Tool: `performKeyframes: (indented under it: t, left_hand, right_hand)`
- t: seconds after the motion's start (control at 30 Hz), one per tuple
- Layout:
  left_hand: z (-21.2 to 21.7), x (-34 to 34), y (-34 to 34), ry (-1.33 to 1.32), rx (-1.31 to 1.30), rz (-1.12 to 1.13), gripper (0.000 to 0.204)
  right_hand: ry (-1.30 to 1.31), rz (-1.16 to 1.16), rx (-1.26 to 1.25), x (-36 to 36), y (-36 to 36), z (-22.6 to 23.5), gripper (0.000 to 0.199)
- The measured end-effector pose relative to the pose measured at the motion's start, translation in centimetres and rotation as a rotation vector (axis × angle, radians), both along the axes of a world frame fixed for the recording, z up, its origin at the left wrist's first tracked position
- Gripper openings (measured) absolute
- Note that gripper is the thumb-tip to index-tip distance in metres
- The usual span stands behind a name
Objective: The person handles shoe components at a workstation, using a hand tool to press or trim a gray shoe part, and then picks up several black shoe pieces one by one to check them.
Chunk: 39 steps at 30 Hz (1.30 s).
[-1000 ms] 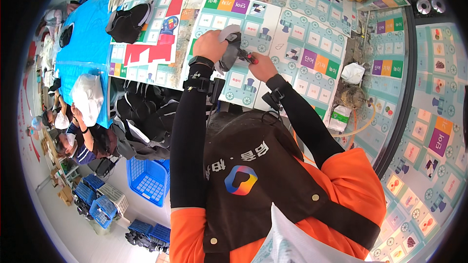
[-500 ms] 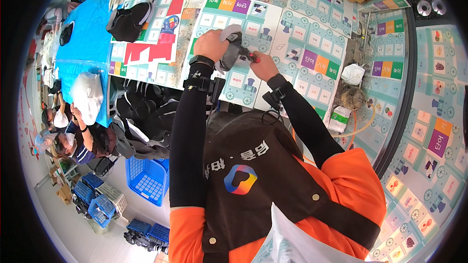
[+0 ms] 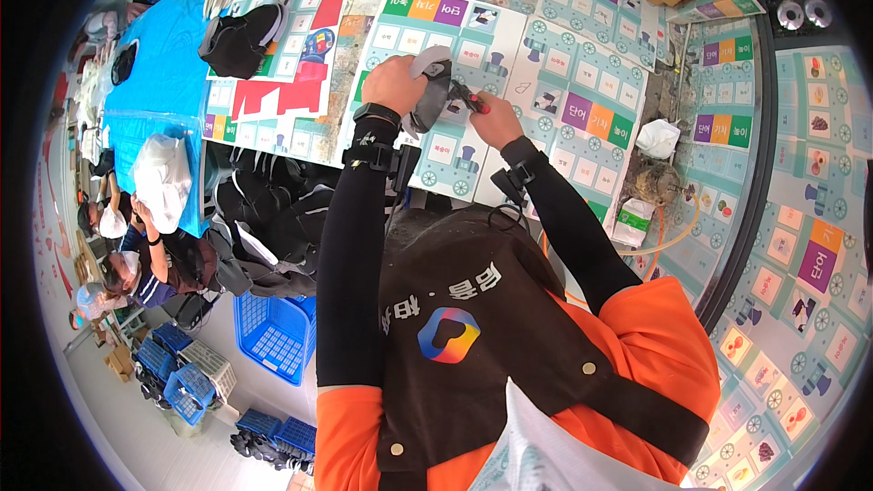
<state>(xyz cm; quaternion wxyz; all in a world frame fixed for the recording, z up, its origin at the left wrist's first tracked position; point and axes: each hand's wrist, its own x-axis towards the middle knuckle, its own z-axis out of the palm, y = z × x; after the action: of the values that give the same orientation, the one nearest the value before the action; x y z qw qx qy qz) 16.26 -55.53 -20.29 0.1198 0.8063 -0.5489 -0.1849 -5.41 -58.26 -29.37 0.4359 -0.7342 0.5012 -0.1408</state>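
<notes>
My left hand (image 3: pixel 391 86) is closed on a dark grey shoe upper (image 3: pixel 431 102) with a light grey lining, held above the printed table sheet. My right hand (image 3: pixel 496 125) grips a small pair of pliers (image 3: pixel 478 104) with red handles and dark jaws; whether they are pliers or snips is hard to see. The jaws point at the right side of the upper, and I cannot tell whether they touch it. Black sleeves cover both my forearms, and a dark strap circles each wrist.
A black shoe upper (image 3: pixel 241 41) lies at the table's left, beside a red-and-white sheet (image 3: pixel 282 102). More black uppers (image 3: pixel 273 209) are heaped below the table edge. A white crumpled bag (image 3: pixel 657 139) lies at right. Another person holds a white plastic bag (image 3: pixel 164 184) at far left.
My right hand has shifted slightly to the right with the pliers, and their jaws have turned a little. My left hand stays almost still. The other person's head and arms have moved slightly.
</notes>
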Motion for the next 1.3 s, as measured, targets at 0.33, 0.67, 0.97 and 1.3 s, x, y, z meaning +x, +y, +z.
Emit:
performKeyframes:
  t: [0.33, 0.67, 0.97, 1.3]
  left_hand:
    - [0.2, -0.1, 0.1, 0.007, 0.016, -0.002, 0.035]
    - [-0.3, -0.1, 0.2, 0.001, -0.012, -0.005, 0.035]
    - [0.1, -0.1, 0.1, -0.001, -0.001, -0.002, 0.035]
    - [0.0, -0.1, 0.1, 0.012, -0.004, -0.001, 0.037]
  right_hand:
    - [-0.073, 0.018, 0.052, 0.0, 0.6, -0.1, 0.025]
    - [-0.037, -0.011, -0.030, -0.3, 0.3, -1.0, 0.026]
    - [-0.053, 0.013, 0.024, -0.2, 0.4, -1.0, 0.025]
    - [-0.043, -0.015, 0.013, -0.3, 0.1, -1.0, 0.026]
